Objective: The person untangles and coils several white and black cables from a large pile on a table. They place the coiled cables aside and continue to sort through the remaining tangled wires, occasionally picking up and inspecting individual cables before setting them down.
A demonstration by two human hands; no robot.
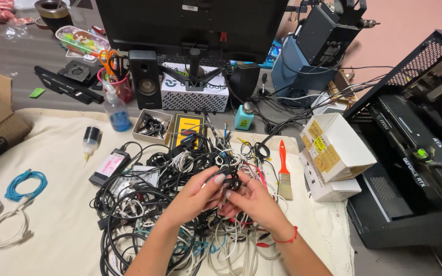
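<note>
Working over a tangled heap of cables (144, 214), the left hand (196, 196) and right hand (251, 201) both pinch what seems one black cable (233, 180), fingers curled closed.

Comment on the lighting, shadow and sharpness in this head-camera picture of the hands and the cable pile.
Head view: soft, even light; the hands, left hand and right hand, cast only faint shadows on the cable pile; centre sharp; monitor dark, without glare; edges bowed by the wide lens.
</note>
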